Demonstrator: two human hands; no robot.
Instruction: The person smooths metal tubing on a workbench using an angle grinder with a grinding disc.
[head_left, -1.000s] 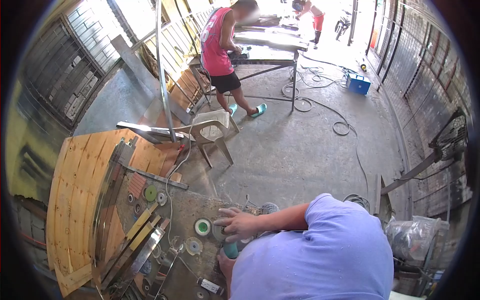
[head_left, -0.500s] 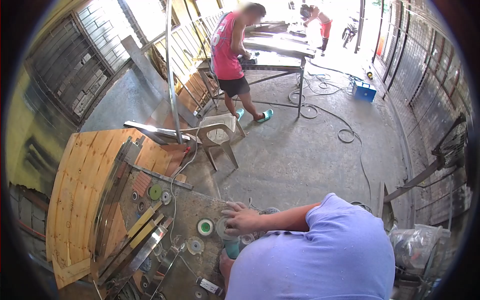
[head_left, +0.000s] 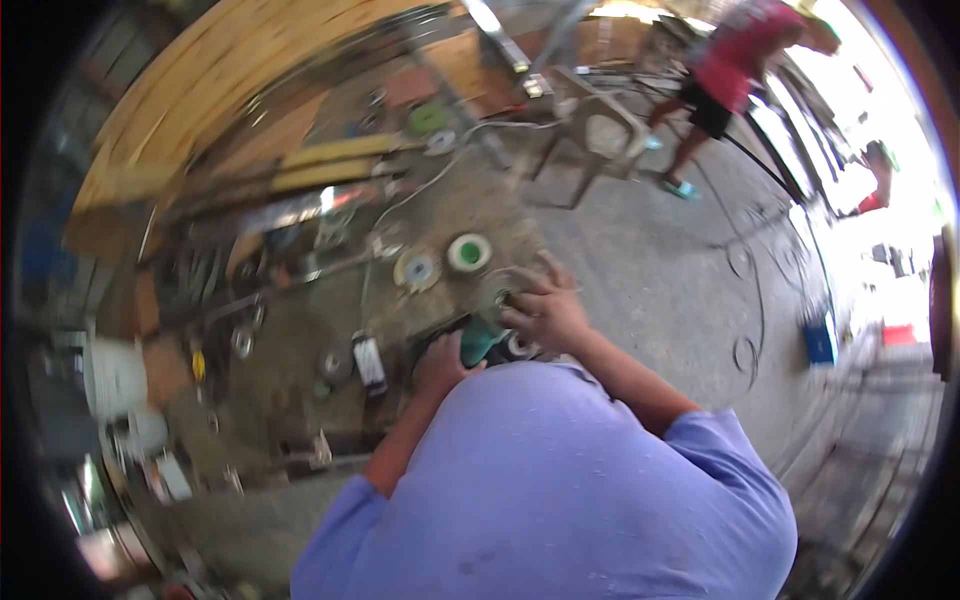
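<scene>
A teal angle grinder (head_left: 481,340) lies at the bench's edge, close against my body. My left hand (head_left: 443,364) is wrapped round its body, and much of the tool is hidden by that hand and my shirt. At its head sits a round disc (head_left: 494,294). My right hand (head_left: 548,314) is on this disc, with fingers bent over its face and edge; blur hides the fingertips. Just beyond lie a white-rimmed disc with a green centre (head_left: 469,253) and a pale flap-like disc (head_left: 417,269). A dark round part (head_left: 521,346) shows below my right hand.
The workbench (head_left: 400,215) carries metal bars, a cable (head_left: 440,172), a green disc (head_left: 427,119) and a black-and-white tool (head_left: 369,362). A plastic chair (head_left: 597,130) stands beyond it. Another person in a pink top (head_left: 745,55) works farther off. A blue box (head_left: 820,340) rests on the floor.
My view has swung left and tilted down, bringing my left arm and more of the bench into sight. Both hands stay at the grinder; the right fingers have shifted on the disc.
</scene>
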